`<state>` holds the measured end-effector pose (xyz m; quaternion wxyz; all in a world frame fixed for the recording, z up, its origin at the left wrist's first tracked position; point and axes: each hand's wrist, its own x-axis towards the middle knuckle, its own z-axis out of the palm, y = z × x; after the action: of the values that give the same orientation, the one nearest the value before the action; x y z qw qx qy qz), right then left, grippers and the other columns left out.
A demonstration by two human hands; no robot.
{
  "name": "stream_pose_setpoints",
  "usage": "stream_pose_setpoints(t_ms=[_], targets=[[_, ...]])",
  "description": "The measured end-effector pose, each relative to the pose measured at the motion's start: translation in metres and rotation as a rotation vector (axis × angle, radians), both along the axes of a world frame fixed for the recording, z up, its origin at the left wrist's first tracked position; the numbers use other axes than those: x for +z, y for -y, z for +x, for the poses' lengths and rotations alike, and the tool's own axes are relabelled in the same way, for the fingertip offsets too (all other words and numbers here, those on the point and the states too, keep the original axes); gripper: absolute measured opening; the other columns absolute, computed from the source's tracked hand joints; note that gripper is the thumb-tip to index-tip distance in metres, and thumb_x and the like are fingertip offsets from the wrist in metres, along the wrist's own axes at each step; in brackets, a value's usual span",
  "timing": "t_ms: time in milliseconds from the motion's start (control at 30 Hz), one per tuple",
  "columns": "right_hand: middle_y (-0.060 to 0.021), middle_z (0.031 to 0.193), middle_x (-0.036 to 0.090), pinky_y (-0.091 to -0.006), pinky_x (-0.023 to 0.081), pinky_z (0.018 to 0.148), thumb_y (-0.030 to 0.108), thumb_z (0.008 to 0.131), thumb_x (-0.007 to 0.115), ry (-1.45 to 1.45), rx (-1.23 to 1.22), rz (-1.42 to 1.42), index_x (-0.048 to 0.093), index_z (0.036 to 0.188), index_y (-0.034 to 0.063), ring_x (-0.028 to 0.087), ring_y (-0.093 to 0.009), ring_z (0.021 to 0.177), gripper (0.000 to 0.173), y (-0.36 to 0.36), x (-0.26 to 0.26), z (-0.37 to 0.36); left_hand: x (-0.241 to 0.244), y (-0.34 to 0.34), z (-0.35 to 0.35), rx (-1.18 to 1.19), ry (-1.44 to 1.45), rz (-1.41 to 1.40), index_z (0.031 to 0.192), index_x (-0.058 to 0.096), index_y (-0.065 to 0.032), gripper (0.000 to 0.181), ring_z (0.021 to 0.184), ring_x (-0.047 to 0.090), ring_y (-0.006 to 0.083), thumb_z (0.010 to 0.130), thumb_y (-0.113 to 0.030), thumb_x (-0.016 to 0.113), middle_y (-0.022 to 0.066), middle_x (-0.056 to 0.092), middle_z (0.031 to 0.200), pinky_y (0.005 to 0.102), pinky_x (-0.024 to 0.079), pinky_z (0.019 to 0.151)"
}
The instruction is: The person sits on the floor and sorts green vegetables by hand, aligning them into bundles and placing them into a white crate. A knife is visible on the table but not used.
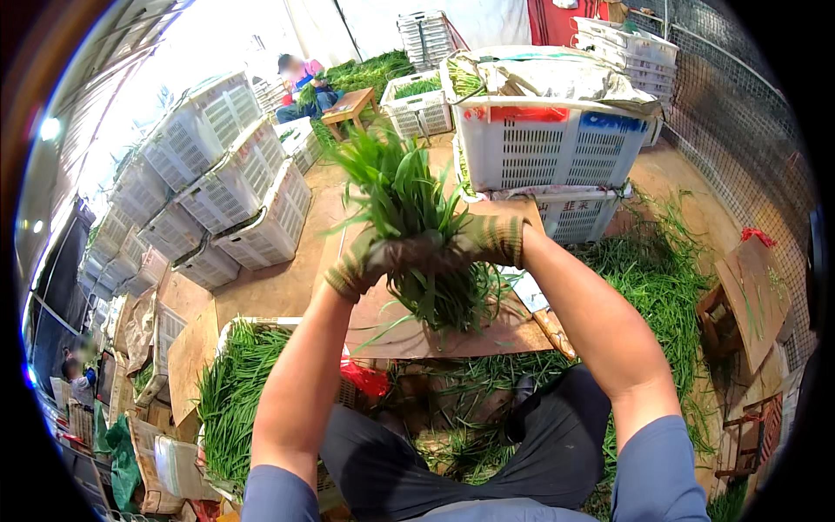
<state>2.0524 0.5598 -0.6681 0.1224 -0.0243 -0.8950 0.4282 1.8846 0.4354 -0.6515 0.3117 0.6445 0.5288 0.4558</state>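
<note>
Both of my hands, in dark-palmed knit gloves with striped cuffs, grip a thick bunch of garlic chives (408, 186) around its middle. My left hand (372, 258) is on the bunch's left side and my right hand (473, 240) on its right. Leaves fan out above the gloves, and more hang below them over a low brown board (385, 336). Where the fingers overlap, blur hides whether a tie goes round the bunch. A flat white and brown object (533, 297) lies by my right forearm, partly covered.
Loose chives (652, 293) cover the floor at right. A white crate (287, 322) full of chives stands left, near red plastic strips (366, 377). Stacked crates (548, 143) rise ahead, more (222, 183) at left. A seated person (305, 88) handles greens near a wooden stool (350, 107).
</note>
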Motion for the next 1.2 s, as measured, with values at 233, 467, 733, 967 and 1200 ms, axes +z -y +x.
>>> stream_pose_setpoints(t_ms=[233, 467, 733, 967, 1200], targets=[[-0.0081, 0.108, 0.064, -0.0307, 0.049, 0.087, 0.036, 0.089, 0.066, -0.207, -0.246, -0.212, 0.060, 0.120, 0.0002, 0.059, -0.017, 0.094, 0.048, -0.035, -0.013, 0.024, 0.000, -0.044, -0.009, -0.022, 0.467, 0.066, 0.106, 0.063, -0.0008, 0.030, 0.089, 0.066, 0.0205, 0.089, -0.026, 0.063, 0.0100, 0.067, 0.101, 0.0358, 0.054, 0.083], [-0.0123, 0.121, 0.058, -0.0362, 0.045, 0.096, 0.045, 0.089, 0.066, -0.649, -0.863, -0.267, 0.053, 0.129, -0.0006, 0.055, -0.024, 0.115, 0.062, 0.155, -0.051, 0.115, 0.031, 0.038, -0.056, 0.112, 0.935, 0.148, 0.102, 0.061, 0.0005, 0.025, 0.086, 0.067, 0.0297, 0.089, -0.017, 0.050, 0.0148, 0.068, 0.095, 0.0435, 0.056, 0.080], [-0.0224, 0.140, 0.041, -0.0535, 0.022, 0.112, 0.060, 0.082, 0.061, -0.506, -0.898, 0.508, 0.051, 0.131, 0.0054, 0.031, -0.041, 0.135, 0.074, 0.231, -0.066, 0.047, -0.003, 0.128, -0.030, 0.028, 0.982, 0.105, 0.107, 0.061, 0.0057, 0.034, 0.089, 0.067, 0.0318, 0.087, -0.021, 0.055, 0.0199, 0.068, 0.100, 0.0435, 0.056, 0.083], [0.0016, 0.069, 0.052, -0.0265, 0.049, 0.059, 0.026, 0.098, 0.052, -1.097, -0.423, -1.545, 0.056, 0.096, 0.0077, 0.052, -0.010, 0.057, 0.019, 0.196, -0.126, 0.064, -0.020, 0.194, -0.022, 0.443, 1.128, 0.355, 0.106, 0.065, -0.0042, 0.021, 0.080, 0.068, 0.0242, 0.093, -0.019, 0.058, 0.0099, 0.069, 0.092, 0.0375, 0.058, 0.073], [-0.0100, 0.096, 0.059, -0.0376, 0.048, 0.071, 0.050, 0.091, 0.056, -0.706, -0.591, -0.390, 0.055, 0.117, 0.0073, 0.057, -0.021, 0.082, 0.050, 0.212, -0.079, 0.054, -0.011, 0.220, 0.012, 0.333, 1.079, 0.414, 0.110, 0.062, -0.0052, 0.025, 0.099, 0.064, 0.0320, 0.093, -0.023, 0.059, 0.0142, 0.067, 0.107, 0.0474, 0.053, 0.088]])
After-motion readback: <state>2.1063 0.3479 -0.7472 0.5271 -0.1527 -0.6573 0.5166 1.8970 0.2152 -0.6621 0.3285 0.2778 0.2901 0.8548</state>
